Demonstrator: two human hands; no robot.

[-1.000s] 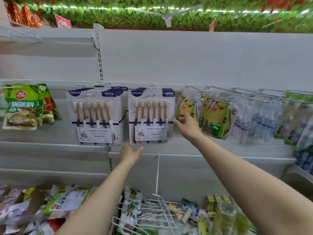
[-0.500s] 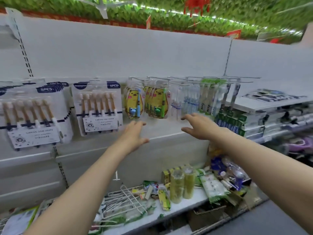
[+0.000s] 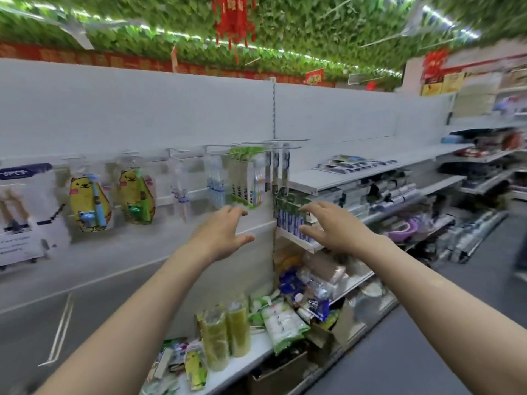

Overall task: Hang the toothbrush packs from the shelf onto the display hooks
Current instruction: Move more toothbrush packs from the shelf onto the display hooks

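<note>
Both arms reach out toward the white display wall (image 3: 142, 115); the left hand (image 3: 225, 233) hangs with fingers spread and loosely bent, holding nothing, just below the green-and-white toothbrush packs (image 3: 245, 178) that hang from the wire display hooks (image 3: 251, 145) near the wall's upright seam; the right hand (image 3: 330, 226) is likewise spread and empty, in front of the blue-and-green boxes (image 3: 291, 218) at the left end of a small shelf (image 3: 299, 242). Further left hang two yellow bear packs (image 3: 88, 203); loose packets lie along the bottom shelf's (image 3: 256, 346) front edge.
</note>
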